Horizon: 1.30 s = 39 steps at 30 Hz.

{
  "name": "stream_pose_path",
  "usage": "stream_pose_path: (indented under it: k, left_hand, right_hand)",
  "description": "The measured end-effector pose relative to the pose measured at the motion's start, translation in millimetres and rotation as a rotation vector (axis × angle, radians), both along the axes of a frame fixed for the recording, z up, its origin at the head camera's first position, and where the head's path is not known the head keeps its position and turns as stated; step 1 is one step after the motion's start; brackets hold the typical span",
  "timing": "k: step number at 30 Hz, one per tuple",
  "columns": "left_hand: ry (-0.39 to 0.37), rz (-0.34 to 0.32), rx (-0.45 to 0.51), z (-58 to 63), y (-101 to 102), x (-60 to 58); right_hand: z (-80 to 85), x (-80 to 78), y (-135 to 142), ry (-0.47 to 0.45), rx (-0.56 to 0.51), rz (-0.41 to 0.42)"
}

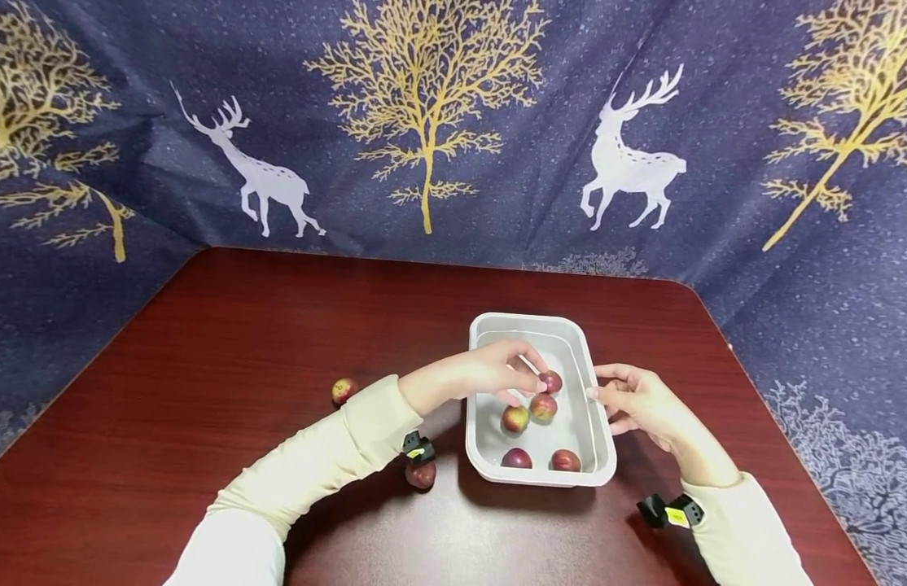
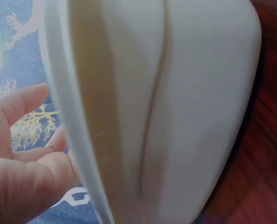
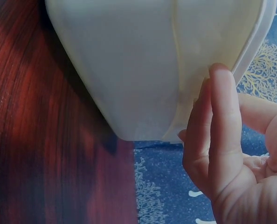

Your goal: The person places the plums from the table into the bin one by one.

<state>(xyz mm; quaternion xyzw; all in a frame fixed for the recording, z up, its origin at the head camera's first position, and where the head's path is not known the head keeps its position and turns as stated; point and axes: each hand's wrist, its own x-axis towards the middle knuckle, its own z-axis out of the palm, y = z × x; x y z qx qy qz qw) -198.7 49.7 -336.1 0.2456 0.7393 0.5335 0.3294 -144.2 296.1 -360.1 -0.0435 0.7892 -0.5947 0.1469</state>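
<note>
My left hand reaches into a white plastic tub, its thumb and index fingertips pinching a red plum. Just below that plum lie a red-and-yellow plum and a yellower one. Two darker plums, one at left and one at right, sit at the tub's near end. At the tub's right side, my right hand grips the rim, thumb over the edge and fingers against the outer wall. In the left wrist view, the tub's wall hides the plums from sight.
On the dark red wooden table, left of the tub, a yellow-red plum lies beyond my left forearm. A dark plum sits near that wrist's camera. A blue cloth with deer and trees hangs behind the table.
</note>
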Motion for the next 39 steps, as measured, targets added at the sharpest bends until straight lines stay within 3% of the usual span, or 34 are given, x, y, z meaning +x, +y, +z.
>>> stream_pose_path:
  k: [9, 19, 25, 31, 39]
  left_hand:
    - [0.110, 0.033, -0.001, 7.2, -22, 1.1]
    - [0.149, 0.090, 0.003, 2.5, -47, 7.9]
    - [0.273, 0.093, 0.014, 6.6, -65, 8.5]
    - [0.420, 0.084, -0.060, 7.2, -80, 14.1]
    - [0.486, 0.027, -0.198, 10.5, -101, 22.4]
  right_hand:
    - [-2.5, 0.7, 0, -0.001, 0.011, 0.000]
    - [-3.4, 6.1, 6, -0.007, 0.039, 0.005]
    - [-0.2, 2.3, 2, -0.002, 0.037, 0.007]
    - [0.3, 1.1, -1, 0.004, 0.041, 0.010]
    - [0.7, 1.0, -1, 0.022, 0.035, 0.014]
